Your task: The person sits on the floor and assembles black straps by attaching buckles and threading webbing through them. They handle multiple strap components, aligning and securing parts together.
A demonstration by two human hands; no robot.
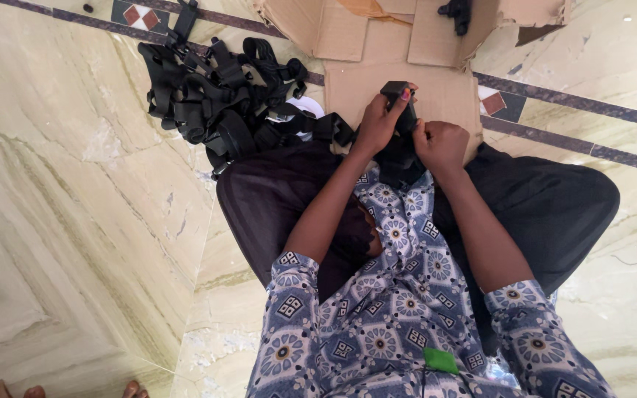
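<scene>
I sit on the floor with both hands raised over my lap, working a black strap piece (401, 151). My left hand (379, 124) grips its upper end, a black blocky part (394, 90), with the fingers wrapped over the top. My right hand (442, 144) is closed on the lower right side of the same piece, knuckles toward the camera. The two hands almost touch. How the strap and the block join is hidden behind my fingers.
A pile of black straps and buckles (215, 96) lies on the marble floor to the left, with something white (308, 107) at its edge. Flattened brown cardboard (377, 44) lies ahead, a small black item (456, 13) on it. Someone's toes (131, 388) show at the bottom left.
</scene>
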